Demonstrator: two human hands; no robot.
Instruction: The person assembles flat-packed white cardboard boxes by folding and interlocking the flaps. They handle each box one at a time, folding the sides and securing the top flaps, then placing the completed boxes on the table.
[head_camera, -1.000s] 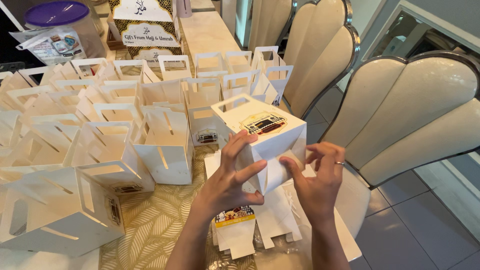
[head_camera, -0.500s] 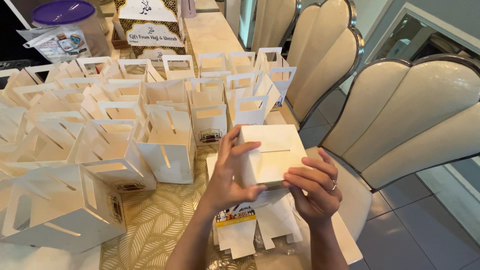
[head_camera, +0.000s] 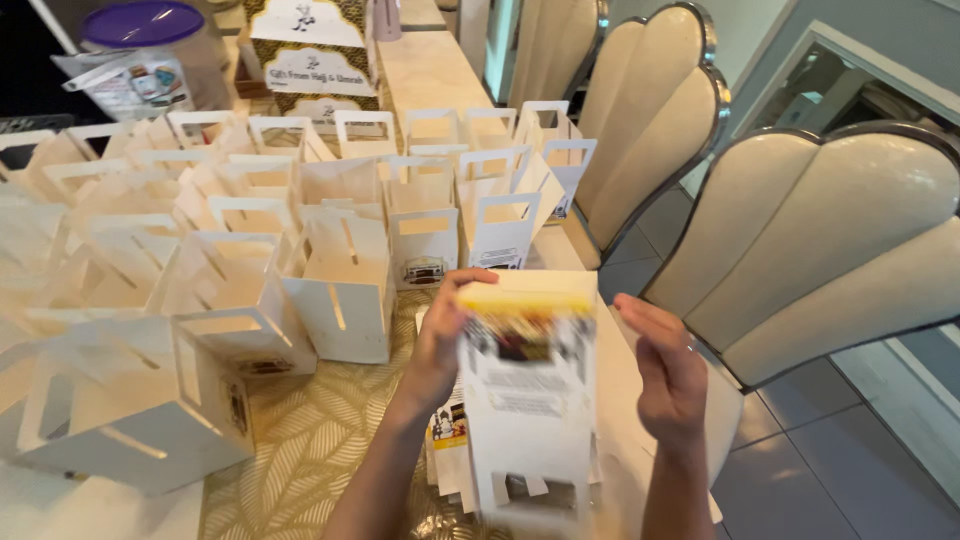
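A white cardboard gift box (head_camera: 527, 400), blurred by motion, stands on end in front of me with its printed panel facing me and its cut-out handle end pointing down. My left hand (head_camera: 440, 345) grips the box's upper left edge. My right hand (head_camera: 670, 375) is just to the right of the box, fingers spread and palm turned toward it, with a narrow gap between them. Under the box lies a stack of flat unfolded boxes (head_camera: 447, 440) on the table.
Several assembled white handled boxes (head_camera: 335, 285) crowd the table's left and back, over a gold patterned runner (head_camera: 300, 450). A purple-lidded jar (head_camera: 140, 45) and printed display boxes (head_camera: 315, 60) stand at the back. Cream padded chairs (head_camera: 830, 250) line the right side above grey floor tiles.
The box has been turned from bottom-up to standing on end, printed panel toward me. My right hand has come off the box and opened beside it.
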